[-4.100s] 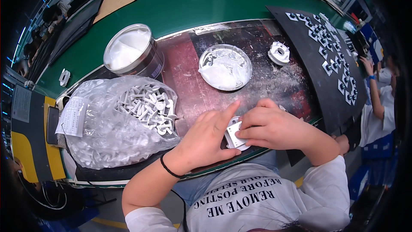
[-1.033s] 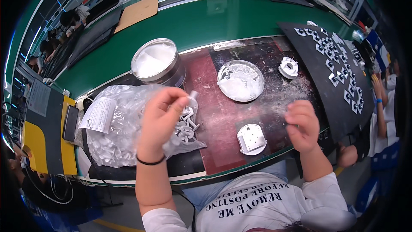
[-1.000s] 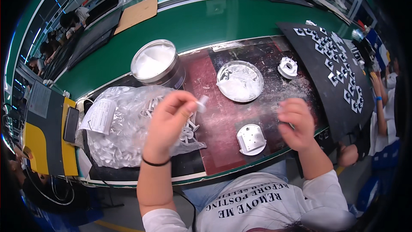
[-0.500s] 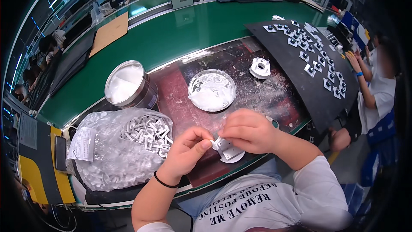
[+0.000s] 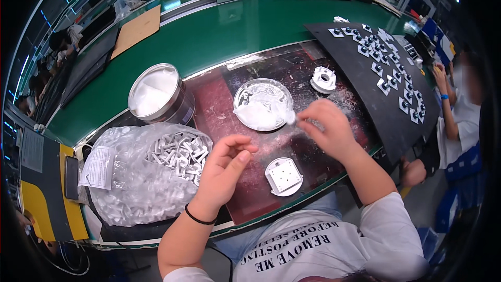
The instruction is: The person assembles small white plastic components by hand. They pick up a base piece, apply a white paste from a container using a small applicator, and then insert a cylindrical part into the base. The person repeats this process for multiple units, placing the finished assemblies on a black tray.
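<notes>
My right hand (image 5: 327, 129) is over the right rim of a round, shallow metal dish (image 5: 249, 90). Its thumb and fingertips pinch a small white piece (image 5: 290, 117), blurred, with a rounded end. White paste-like or powdery stuff, partly under clear film, lies in the dish. My left hand (image 5: 223, 169) hovers nearer me, fingers curled with a gap to the thumb, nothing visible in it. Between my hands and my body, a white plate (image 5: 284, 176) with small holes and one rounded end lies flat on the mat, touched by neither hand.
A clear bag (image 5: 135, 198) of several small white parts lies left, below an open tin (image 5: 182, 102) with white contents. A white ring-shaped part (image 5: 323, 80) stands beyond the dish. Rightward, a black board (image 5: 360, 83) carries several small parts; a co-worker's arm (image 5: 446, 104) is beside it.
My hands have parted. The right hand moved away from me to the dish with the small white piece; the left let go. The white plate, earlier under both hands, now lies free.
</notes>
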{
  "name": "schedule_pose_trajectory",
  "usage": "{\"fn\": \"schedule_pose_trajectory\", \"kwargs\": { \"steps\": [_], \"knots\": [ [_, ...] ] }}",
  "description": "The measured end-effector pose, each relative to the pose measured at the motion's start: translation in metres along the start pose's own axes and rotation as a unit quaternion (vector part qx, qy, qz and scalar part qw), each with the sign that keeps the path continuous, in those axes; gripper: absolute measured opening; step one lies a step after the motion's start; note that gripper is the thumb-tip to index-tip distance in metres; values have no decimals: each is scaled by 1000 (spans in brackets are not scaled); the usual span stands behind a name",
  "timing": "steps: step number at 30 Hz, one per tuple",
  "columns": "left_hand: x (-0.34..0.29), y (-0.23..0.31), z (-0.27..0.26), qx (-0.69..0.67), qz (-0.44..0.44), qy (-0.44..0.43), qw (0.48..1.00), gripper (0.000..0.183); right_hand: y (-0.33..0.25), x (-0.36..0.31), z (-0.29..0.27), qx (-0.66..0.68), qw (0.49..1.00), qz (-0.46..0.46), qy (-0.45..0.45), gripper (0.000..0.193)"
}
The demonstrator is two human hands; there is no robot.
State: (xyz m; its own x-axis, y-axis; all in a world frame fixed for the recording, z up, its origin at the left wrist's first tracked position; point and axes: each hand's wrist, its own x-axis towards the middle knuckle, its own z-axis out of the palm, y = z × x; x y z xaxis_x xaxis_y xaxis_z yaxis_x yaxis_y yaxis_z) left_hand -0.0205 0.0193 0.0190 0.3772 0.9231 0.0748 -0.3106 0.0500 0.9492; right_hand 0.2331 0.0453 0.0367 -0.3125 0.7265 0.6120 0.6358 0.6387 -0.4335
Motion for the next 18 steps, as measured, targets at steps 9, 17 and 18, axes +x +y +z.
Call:
{"fn": "schedule_pose_trajectory", "kwargs": {
  "steps": [9,17,18],
  "knots": [
    [2,0,-2,27,-6,23,999,26,35,-5,15,-116,993,1,-25,11],
    [1,2,-1,22,-17,20,999,23,36,-5,21,-142,989,-3,-51,11],
    [1,2,-1,23,-17,18,999,23,36,-5,21,-145,988,-5,-55,11]
  ]
}}
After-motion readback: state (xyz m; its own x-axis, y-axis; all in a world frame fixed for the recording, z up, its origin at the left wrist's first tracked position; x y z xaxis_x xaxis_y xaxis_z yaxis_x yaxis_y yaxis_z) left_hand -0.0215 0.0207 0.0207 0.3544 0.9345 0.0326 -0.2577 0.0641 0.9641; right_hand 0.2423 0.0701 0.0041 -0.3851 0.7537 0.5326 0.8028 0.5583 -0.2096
